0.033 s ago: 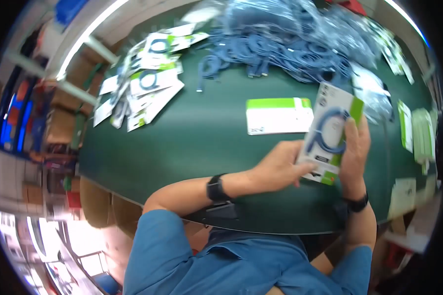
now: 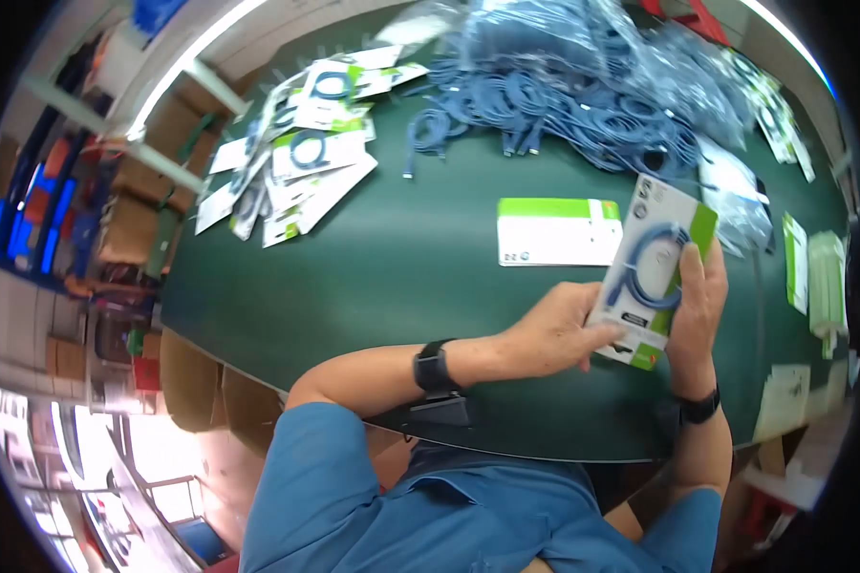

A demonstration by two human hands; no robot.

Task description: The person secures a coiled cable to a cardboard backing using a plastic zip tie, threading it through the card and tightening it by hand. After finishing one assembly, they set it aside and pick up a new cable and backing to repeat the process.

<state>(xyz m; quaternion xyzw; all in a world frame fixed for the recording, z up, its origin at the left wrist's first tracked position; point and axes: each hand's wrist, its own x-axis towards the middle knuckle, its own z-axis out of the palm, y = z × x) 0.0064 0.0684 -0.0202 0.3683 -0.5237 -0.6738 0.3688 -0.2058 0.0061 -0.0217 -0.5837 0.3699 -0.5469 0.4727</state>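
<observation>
A white and green packaging card [image 2: 674,205] with a coiled blue cable [image 2: 637,282] on its front is held tilted above the table. My left hand [image 2: 554,334] grips its lower left edge, thumb across the front. Along the card's right side, my right hand [image 2: 696,310] is closed, with its thumb near the coil; the fingers behind the card are hidden. Just left of it, a flat white and green card [image 2: 556,239] lies on the green table [image 2: 401,277].
Several carded cables [image 2: 320,153] are heaped at the left. Loose blue cables [image 2: 583,119] and clear plastic bags [image 2: 530,43] fill the far side. At the right lie a plastic bag [image 2: 731,205] and a green bundle [image 2: 828,286]. A dark flat object [image 2: 440,413] sits at the near edge.
The whole view has shifted slightly, so the table and things on it appear a little further right. Both hands keep the same hold on the card.
</observation>
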